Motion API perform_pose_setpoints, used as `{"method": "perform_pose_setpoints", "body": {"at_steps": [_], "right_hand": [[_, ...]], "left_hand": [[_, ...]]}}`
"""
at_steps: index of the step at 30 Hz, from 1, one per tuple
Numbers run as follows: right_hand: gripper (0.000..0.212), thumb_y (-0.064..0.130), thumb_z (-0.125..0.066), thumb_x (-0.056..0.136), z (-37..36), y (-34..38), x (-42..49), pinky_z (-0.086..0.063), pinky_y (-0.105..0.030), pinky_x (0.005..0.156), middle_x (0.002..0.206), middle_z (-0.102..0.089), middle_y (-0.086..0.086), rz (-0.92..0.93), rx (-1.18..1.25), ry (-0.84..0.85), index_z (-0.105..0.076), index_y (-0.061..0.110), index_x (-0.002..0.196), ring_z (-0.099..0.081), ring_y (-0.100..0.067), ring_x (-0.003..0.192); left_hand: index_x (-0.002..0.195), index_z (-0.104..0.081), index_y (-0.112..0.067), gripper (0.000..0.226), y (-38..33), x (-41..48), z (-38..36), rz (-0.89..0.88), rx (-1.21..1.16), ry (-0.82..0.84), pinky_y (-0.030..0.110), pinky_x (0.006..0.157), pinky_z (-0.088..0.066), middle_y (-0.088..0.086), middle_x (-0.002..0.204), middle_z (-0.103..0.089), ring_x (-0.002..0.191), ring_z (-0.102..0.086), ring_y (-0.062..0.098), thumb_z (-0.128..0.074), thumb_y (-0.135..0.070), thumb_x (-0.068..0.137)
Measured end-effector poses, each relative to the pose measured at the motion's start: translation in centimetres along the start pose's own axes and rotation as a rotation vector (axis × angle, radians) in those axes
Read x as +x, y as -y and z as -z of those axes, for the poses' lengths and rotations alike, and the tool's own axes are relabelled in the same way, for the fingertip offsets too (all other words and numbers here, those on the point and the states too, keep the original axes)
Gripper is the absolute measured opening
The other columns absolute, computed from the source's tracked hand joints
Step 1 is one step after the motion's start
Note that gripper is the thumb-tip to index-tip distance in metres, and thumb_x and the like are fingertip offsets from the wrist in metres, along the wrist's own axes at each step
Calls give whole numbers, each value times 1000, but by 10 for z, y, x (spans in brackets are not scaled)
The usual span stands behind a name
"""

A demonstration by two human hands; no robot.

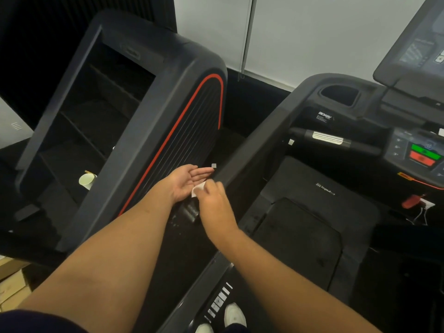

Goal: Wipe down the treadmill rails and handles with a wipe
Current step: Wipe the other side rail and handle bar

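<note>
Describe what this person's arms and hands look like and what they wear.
The left hand and right hand are ungloved; no watch, band or ring shows. Both arms are bare, with no sleeve over them. Dark blue cloth at the lower left edge may be clothing.

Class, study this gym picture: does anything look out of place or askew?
A pale paper cup lies tipped over on a step of the stair machine at left, where feet belong. No spill is visible.

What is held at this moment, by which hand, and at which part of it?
The right hand pinches the white wipe at its right edge. The left hand is open, palm up, and grips nothing.
</note>
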State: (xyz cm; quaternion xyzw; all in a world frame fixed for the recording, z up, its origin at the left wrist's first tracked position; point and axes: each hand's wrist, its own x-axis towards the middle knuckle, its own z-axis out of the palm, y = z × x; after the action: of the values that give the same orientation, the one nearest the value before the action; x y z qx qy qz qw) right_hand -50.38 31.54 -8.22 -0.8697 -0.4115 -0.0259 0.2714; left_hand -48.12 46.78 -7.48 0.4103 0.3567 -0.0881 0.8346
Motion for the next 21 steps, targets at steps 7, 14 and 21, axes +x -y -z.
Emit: {"method": "perform_pose_setpoints", "body": {"at_steps": [7, 14, 21], "right_hand": [[44, 6, -78, 76, 0, -4, -16, -50, -27, 77, 109, -61, -8, 295, -51, 90, -65, 7, 119, -54, -20, 96], [25, 14, -69, 86, 15, -52, 43, -51, -34, 83, 106, -58, -4, 161, -177, 5, -68, 11, 110, -47, -19, 101], [26, 6, -65, 90, 38, -102, 87, -50, -35, 90, 106, -56, -8, 15, -190, -59, -72, 9, 115, -48, -24, 107]], "left_hand": [[129, -65, 1, 44, 1, 7, 9, -28, -9, -30, 38, 123, -30, 13, 126, -71, 130, -58, 23, -32, -22, 110], [124, -71, -8, 42, -12, 3, -13, -20, 273, -54, 36, 106, -48, 10, 123, -73, 109, -68, 21, -46, -36, 106], [122, -68, -22, 42, -13, 14, -50, -62, 643, -215, 48, 104, -47, 7, 116, -71, 107, -67, 28, -63, -50, 92]]}}
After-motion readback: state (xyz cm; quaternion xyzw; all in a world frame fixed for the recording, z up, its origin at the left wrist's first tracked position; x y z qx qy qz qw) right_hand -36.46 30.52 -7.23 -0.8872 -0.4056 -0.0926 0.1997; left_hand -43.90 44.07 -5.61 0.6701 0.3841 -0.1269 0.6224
